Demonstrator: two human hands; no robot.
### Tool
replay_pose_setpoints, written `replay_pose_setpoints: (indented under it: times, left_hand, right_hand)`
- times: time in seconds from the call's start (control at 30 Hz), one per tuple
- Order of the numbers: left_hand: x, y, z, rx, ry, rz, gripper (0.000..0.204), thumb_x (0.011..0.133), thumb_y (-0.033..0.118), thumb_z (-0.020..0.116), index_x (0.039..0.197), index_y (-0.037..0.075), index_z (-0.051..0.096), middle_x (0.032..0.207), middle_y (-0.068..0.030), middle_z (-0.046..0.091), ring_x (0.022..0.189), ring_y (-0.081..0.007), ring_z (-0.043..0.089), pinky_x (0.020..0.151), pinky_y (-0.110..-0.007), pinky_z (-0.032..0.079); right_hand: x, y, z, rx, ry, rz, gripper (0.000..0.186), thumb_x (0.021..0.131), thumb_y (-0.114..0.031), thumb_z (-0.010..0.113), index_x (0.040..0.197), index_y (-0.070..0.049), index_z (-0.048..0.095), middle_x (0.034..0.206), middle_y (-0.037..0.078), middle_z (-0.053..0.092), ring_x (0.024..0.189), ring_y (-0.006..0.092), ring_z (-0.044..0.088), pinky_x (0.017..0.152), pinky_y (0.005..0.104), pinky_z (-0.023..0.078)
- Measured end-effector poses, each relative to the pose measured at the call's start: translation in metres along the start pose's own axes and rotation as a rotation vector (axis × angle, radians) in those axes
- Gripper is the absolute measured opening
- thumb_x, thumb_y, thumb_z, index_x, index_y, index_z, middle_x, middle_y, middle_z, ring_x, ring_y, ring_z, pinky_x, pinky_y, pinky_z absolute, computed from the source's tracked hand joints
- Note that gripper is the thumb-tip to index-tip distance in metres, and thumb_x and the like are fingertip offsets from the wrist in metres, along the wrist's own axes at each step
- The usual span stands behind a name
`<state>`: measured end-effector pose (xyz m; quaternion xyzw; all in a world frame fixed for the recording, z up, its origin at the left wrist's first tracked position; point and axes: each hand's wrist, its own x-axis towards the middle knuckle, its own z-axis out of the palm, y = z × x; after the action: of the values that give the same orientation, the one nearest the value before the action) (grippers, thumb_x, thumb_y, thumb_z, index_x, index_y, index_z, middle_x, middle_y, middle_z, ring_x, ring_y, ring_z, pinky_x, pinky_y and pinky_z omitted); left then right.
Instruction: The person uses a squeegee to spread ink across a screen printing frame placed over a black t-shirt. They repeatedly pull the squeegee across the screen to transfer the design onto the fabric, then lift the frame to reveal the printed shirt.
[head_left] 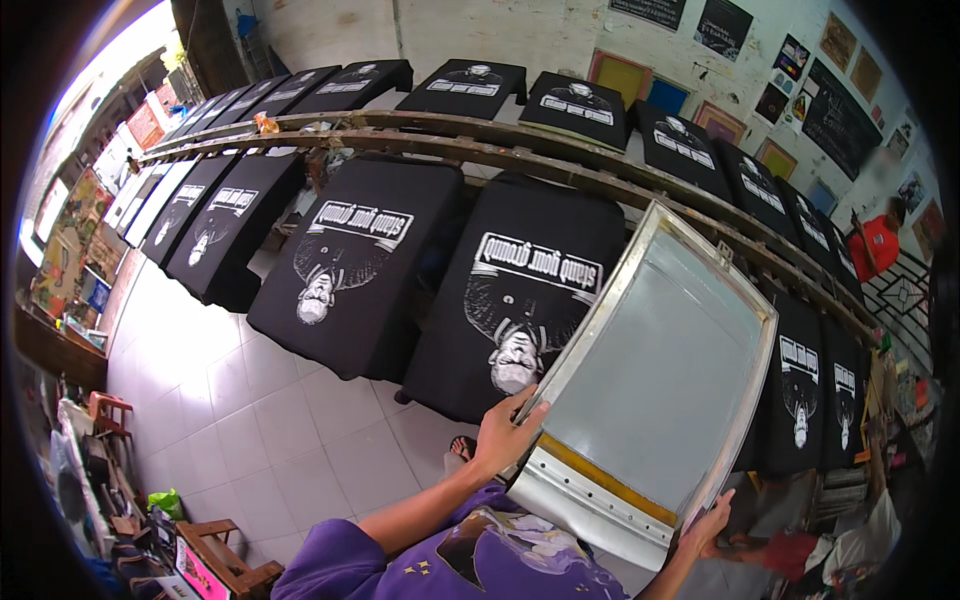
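I hold a large metal-framed printing screen [645, 350] tilted in both hands, with grey mesh, a yellow band and a perforated metal plate along its near end. My left hand [507, 433] grips the screen's left rail; my right hand [708, 525] is closed on its lower right rail. The screen's upper left edge overlaps a black shirt [450, 330] with a white printed portrait and banner, laid on a platen in front of me. A similar printed shirt [375, 290] lies to its left, and several more [800, 385] show right of the screen.
A long wooden rail [393, 142] separates two rows of shirt-covered platens. A person in red [873, 245] is at the right, another in maroon shorts [775, 560] at lower right. A red stool [110, 410] and a wooden chair [238, 570] stand at left. Framed screens [620, 80] lean against the wall.
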<state>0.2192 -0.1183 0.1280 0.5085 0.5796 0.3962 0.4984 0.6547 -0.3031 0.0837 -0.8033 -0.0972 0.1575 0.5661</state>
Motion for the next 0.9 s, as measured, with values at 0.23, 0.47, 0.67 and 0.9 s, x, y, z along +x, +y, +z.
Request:
replay_pose_setpoints:
  times: [0.23, 0.47, 0.67, 0.9]
  left_hand:
    - [-0.034, 0.004, 0.098, 0.023, -0.065, 0.016, 0.059, 0.100, 0.040, 0.073, 0.140, -0.002, 0.065, 0.123, -0.0226, 0.075, 0.113, -0.0214, 0.069, 0.100, -0.033, 0.052]
    - [-0.064, 0.000, 0.168, 0.107, -0.003, -0.031, 0.060, 0.098, 0.047, 0.071, 0.139, 0.002, 0.067, 0.117, -0.0237, 0.076, 0.108, -0.0272, 0.075, 0.097, -0.035, 0.054]
    - [-0.079, 0.001, 0.198, 0.107, 0.075, -0.152, 0.056, 0.099, 0.041, 0.072, 0.138, 0.001, 0.067, 0.115, -0.0190, 0.077, 0.104, -0.0184, 0.071, 0.095, -0.033, 0.053]
    - [-0.055, -0.003, 0.206, 0.064, 0.213, -0.144, 0.054, 0.099, 0.039, 0.074, 0.139, 0.003, 0.068, 0.105, -0.0164, 0.079, 0.088, -0.0141, 0.072, 0.085, -0.030, 0.056]
  right_hand:
    - [0.055, 0.035, -0.093, 0.024, 0.028, -0.033, 0.078, 0.104, -0.063, 0.056, 0.131, 0.010, 0.061, 0.124, 0.016, 0.065, 0.114, 0.0243, 0.061, 0.102, 0.0390, 0.048]
    - [0.102, 0.025, -0.124, 0.127, 0.009, -0.056, 0.060, 0.109, -0.054, 0.054, 0.108, 0.005, 0.067, 0.103, 0.009, 0.066, 0.096, 0.0186, 0.063, 0.087, 0.0352, 0.052]
    - [0.163, 0.023, -0.124, 0.014, -0.084, -0.058, 0.053, 0.109, -0.054, 0.054, 0.097, -0.003, 0.059, 0.097, 0.005, 0.059, 0.093, 0.0170, 0.058, 0.085, 0.0357, 0.052]
    - [0.203, 0.001, -0.056, -0.102, -0.147, -0.136, 0.052, 0.109, -0.051, 0.055, 0.113, 0.000, 0.063, 0.110, 0.011, 0.065, 0.105, 0.0211, 0.059, 0.093, 0.0381, 0.049]
